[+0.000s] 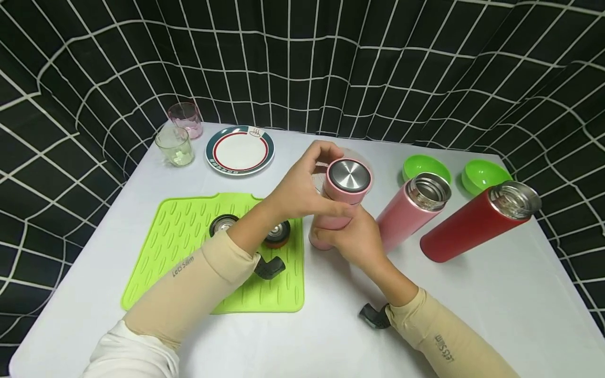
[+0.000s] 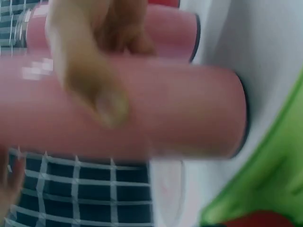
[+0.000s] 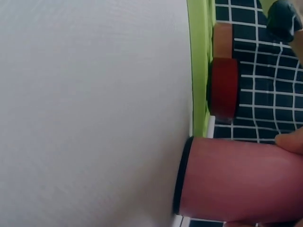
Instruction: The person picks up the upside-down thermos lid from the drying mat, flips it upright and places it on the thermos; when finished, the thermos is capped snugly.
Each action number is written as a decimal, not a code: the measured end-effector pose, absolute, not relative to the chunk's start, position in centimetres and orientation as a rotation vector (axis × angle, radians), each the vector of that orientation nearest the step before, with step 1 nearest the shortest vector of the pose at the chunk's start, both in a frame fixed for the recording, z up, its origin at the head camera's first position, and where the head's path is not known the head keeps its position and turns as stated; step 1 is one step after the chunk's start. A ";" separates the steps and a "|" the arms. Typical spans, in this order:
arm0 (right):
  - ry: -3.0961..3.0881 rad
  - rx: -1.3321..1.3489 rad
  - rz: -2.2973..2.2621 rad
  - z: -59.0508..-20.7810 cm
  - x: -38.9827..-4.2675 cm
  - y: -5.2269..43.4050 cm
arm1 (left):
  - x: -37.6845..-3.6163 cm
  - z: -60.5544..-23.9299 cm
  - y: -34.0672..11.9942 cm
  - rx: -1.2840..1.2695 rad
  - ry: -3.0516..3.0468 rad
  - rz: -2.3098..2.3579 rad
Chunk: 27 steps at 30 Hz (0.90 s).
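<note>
A pink thermos bottle [image 1: 326, 241] stands on the table in front of me, its steel-topped lid [image 1: 350, 176] on. My left hand [image 1: 302, 189] holds it at the lid, fingers round the far side and thumb across the near side. Lower down, my right hand [image 1: 356, 241] grips the body, its thumb lying along the front. In the left wrist view the bottle [image 2: 189, 109] is blurred, with the right hand [image 2: 85, 56] round it. The right wrist view has the bottle's lower end [image 3: 236, 179] with its dark base ring.
Right of the hands stand an open pink bottle [image 1: 402, 218] and an open red bottle [image 1: 468, 228], with green bowls [image 1: 427, 165] behind. Two lids [image 1: 276, 233] lie on a green mat [image 1: 175, 231], partly behind my left arm. A plate [image 1: 240, 149] and two glasses [image 1: 175, 147] stand back left.
</note>
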State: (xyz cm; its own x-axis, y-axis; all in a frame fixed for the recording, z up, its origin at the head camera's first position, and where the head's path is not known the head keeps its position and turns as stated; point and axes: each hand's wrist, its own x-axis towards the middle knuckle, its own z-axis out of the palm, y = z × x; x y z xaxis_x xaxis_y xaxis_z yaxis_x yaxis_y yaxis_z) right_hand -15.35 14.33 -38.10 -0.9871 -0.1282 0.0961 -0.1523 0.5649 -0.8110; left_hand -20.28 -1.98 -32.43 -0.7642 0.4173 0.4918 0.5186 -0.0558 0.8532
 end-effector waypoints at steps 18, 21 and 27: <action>-2.725 0.304 1.555 -38.1 -15.7 14.4 | -20.4 -31.9 -2.4 -1.038 -2.183 -2.034; -2.729 0.323 1.530 -38.1 -15.7 14.4 | -19.5 -31.7 -2.2 -0.956 -2.214 -1.822; -2.743 0.313 1.556 -38.3 -15.7 14.9 | -19.6 -31.8 -2.0 -0.902 -2.195 -1.839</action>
State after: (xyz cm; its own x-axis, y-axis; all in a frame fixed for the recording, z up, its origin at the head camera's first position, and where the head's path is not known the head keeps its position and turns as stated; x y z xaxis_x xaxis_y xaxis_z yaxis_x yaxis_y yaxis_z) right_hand -15.70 14.88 -38.26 -0.9802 -0.1842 0.0732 -0.1573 0.4982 -0.8527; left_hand -19.55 -2.04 -31.78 -0.8107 0.3521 0.4677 0.5222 0.0738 0.8496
